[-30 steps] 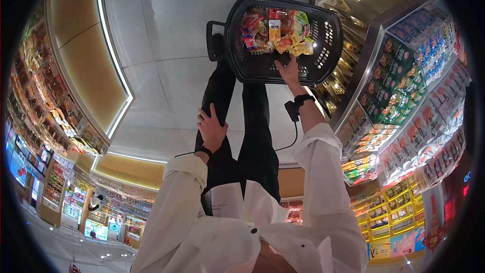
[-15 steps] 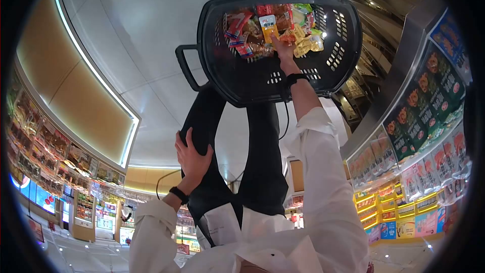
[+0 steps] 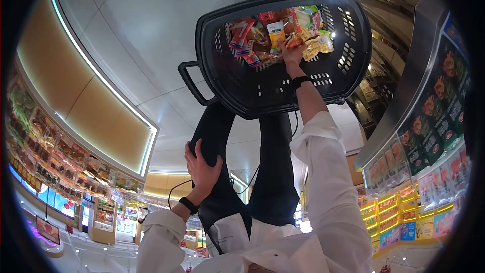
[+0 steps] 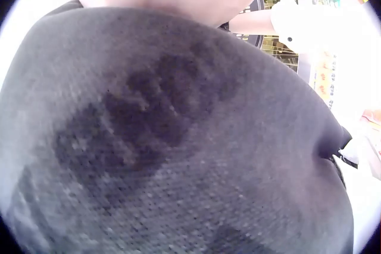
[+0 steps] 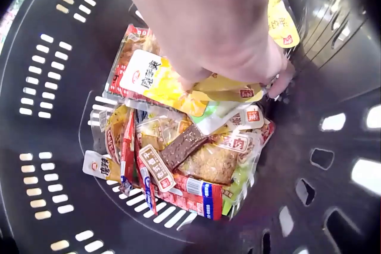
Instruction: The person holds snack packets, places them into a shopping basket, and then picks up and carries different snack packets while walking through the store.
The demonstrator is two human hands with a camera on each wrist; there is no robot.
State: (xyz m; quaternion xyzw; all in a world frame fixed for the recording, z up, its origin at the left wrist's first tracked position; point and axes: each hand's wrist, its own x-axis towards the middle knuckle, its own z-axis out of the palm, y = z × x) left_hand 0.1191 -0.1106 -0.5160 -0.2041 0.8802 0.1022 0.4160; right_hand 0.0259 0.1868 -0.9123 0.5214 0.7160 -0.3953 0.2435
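Observation:
My right hand point(image 3: 293, 56) is inside a black plastic basket point(image 3: 232, 93), down among small snack packets. In the right wrist view the thumb and a finger of that hand point(image 5: 220, 33) are curled about a gold snack packet point(image 5: 229, 90), which the hand partly covers. Right beside the thumb lies a white and yellow packet point(image 5: 146, 75). Several red, brown and green packets point(image 5: 178, 153) fill the basket bottom below it. My left hand point(image 3: 203, 167) rests on the black trouser leg point(image 3: 214, 131), fingers spread; the left wrist view shows mostly dark cloth point(image 4: 178, 123).
The basket's side handle point(image 3: 189, 83) sticks out to the left. A shelf of hanging packaged snacks point(image 3: 437, 116) lines the right side. At left stands a curved, lit counter point(image 3: 96, 96) with packed goods point(image 3: 65, 151) below it. Pale floor tiles point(image 3: 151, 30) extend ahead.
The right hand has reached from the basket's near side deeper in among the packets. The basket looks larger in the head view. My left hand stays on the leg.

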